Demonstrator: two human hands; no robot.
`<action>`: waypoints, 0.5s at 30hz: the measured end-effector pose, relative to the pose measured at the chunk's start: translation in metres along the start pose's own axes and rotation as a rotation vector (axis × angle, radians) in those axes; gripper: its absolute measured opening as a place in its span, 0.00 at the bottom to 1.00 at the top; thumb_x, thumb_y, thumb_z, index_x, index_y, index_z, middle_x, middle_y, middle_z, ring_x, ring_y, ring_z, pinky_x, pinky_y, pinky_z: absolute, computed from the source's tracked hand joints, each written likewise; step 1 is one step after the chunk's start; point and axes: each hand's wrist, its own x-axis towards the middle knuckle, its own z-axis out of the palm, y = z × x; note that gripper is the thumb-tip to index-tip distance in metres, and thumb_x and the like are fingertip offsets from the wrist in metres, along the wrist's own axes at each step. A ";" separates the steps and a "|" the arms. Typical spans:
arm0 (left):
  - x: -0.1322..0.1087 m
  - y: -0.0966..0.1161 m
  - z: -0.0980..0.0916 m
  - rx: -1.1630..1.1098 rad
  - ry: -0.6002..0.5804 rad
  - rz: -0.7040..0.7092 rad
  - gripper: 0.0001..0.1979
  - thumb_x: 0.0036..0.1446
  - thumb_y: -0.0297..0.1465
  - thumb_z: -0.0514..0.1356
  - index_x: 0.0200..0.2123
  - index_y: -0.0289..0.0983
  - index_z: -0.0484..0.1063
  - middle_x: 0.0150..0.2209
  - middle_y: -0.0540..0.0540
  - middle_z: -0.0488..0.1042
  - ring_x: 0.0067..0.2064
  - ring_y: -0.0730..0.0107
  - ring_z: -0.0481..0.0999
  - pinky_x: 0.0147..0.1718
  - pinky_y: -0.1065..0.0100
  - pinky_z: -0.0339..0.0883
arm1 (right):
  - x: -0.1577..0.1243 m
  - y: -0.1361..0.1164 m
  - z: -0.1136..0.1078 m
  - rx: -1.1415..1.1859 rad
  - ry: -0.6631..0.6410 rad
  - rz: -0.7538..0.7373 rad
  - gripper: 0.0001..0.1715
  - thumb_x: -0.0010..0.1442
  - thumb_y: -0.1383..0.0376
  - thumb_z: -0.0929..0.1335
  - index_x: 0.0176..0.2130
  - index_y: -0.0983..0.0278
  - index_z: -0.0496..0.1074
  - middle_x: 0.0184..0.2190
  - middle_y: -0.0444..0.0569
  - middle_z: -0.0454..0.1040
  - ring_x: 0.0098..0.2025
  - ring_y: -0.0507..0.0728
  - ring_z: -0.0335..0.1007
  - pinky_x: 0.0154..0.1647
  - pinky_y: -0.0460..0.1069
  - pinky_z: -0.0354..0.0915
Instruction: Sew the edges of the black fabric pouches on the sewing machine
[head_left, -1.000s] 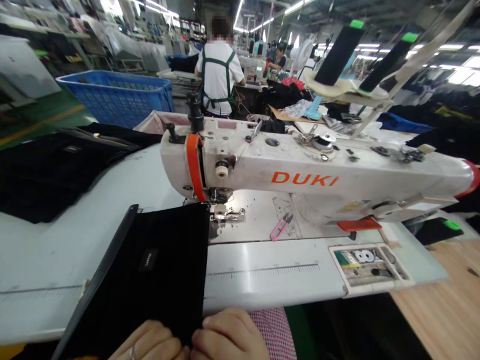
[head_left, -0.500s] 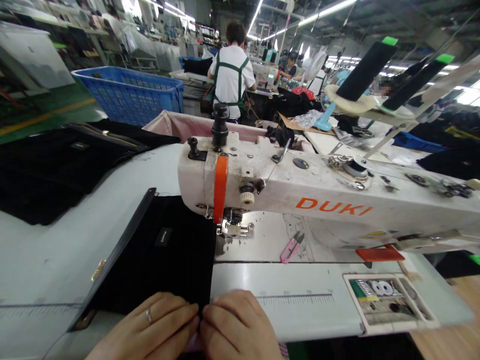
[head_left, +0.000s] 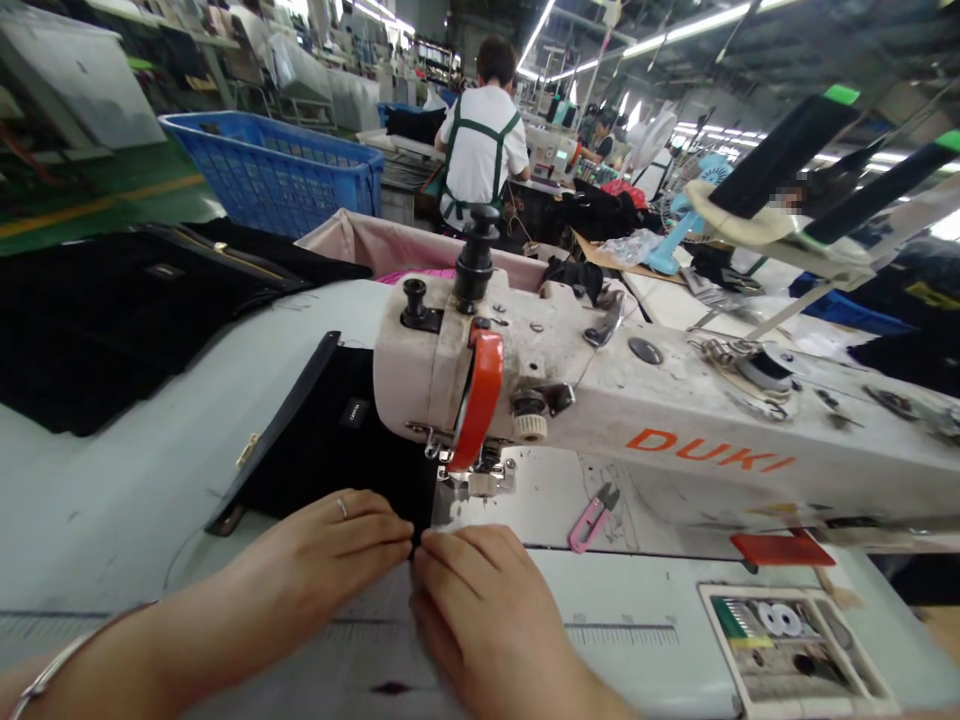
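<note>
Pinched by the left hand and the right hand, in the head view, is the near edge of black cloth, partly hidden by both. It lies on the table, its far right part behind the sewing machine, marked "DUKI". The cloth's label is too small for sure reading.
</note>
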 end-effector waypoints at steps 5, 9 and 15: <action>0.015 -0.021 0.007 0.081 0.076 -0.020 0.20 0.72 0.17 0.48 0.51 0.38 0.78 0.48 0.50 0.86 0.50 0.69 0.83 0.57 0.68 0.75 | 0.012 0.012 -0.004 -0.025 -0.111 0.047 0.17 0.70 0.69 0.72 0.57 0.68 0.76 0.55 0.54 0.83 0.50 0.64 0.78 0.51 0.59 0.76; 0.022 -0.038 0.008 0.082 -0.005 -0.050 0.22 0.71 0.17 0.50 0.53 0.38 0.80 0.50 0.48 0.86 0.52 0.68 0.84 0.59 0.66 0.76 | 0.021 0.022 -0.002 -0.034 -0.181 0.111 0.19 0.67 0.69 0.74 0.57 0.68 0.77 0.53 0.56 0.82 0.52 0.67 0.77 0.53 0.62 0.76; 0.033 -0.058 0.013 0.080 -0.078 -0.184 0.22 0.79 0.25 0.45 0.54 0.35 0.79 0.53 0.54 0.83 0.58 0.71 0.82 0.65 0.62 0.72 | 0.026 0.032 0.009 -0.070 -0.129 0.179 0.20 0.65 0.70 0.73 0.56 0.67 0.78 0.52 0.60 0.81 0.49 0.68 0.75 0.50 0.63 0.77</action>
